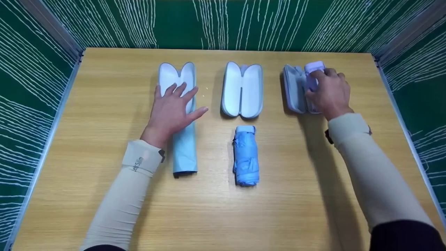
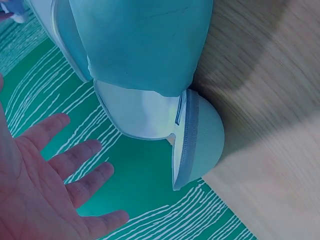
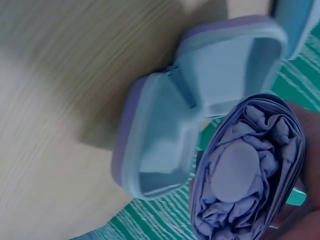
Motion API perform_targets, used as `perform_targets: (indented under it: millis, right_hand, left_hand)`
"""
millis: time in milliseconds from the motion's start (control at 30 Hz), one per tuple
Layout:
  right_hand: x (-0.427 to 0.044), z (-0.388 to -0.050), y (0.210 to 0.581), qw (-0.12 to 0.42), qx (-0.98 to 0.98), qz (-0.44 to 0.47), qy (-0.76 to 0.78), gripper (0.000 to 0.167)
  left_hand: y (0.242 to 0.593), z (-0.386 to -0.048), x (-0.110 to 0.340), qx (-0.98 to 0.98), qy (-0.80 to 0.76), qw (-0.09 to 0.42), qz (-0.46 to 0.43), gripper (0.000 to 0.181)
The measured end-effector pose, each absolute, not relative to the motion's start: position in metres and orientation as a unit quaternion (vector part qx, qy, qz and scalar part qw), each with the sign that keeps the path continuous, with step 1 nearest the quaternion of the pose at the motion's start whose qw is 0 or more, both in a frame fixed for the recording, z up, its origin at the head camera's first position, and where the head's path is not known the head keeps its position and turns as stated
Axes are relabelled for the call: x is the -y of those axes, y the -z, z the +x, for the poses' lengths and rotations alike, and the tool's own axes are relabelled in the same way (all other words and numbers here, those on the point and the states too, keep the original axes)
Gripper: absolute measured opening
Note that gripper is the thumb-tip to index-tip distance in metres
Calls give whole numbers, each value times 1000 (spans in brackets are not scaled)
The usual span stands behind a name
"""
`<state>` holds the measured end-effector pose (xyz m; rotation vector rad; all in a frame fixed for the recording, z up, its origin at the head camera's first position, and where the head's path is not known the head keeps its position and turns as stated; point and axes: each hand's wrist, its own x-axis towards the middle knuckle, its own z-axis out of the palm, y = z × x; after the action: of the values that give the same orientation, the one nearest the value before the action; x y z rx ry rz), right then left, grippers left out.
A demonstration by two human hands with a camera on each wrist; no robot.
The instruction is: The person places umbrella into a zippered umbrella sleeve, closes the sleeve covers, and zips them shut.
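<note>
My right hand [image 1: 331, 91] grips a folded lilac umbrella [image 3: 235, 172] over the open purple case [image 1: 295, 90], whose pale inside shows in the right wrist view. My left hand [image 1: 170, 113] hovers with spread fingers above the open left case [image 1: 168, 75], holding nothing. A long light-blue bundle [image 1: 185, 150], possibly a folded umbrella, lies below that hand and overlaps the case's near end. In the left wrist view this bundle [image 2: 145, 45] covers part of the case [image 2: 205, 140]. How far it reaches into the case is hidden.
Between the hands stands a middle case [image 1: 250, 90], open with a white inside. A folded blue umbrella [image 1: 246, 157] lies in front of it on the wooden table [image 1: 289, 209]. Green walls [image 1: 177, 24] with white lines rise behind and at both sides.
</note>
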<state>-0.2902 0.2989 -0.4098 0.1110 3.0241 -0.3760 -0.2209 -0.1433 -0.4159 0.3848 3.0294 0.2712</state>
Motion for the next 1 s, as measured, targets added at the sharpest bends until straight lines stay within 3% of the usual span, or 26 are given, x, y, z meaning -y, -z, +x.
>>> perform_targets:
  millis: [500,833,1000]
  right_hand:
    - [-308,-313,450,61,-992,38,108,62]
    - [-317,-310,458,42,-995,12,87,48]
    - [-324,-309,453,107,-992,6,64,66]
  left_hand:
    - [420,-219,145,-988,-86,47,118,91]
    - [424,-220,144,-987,-95,53,121,91]
    - [426,-219,143,-987,-93,55,123,92]
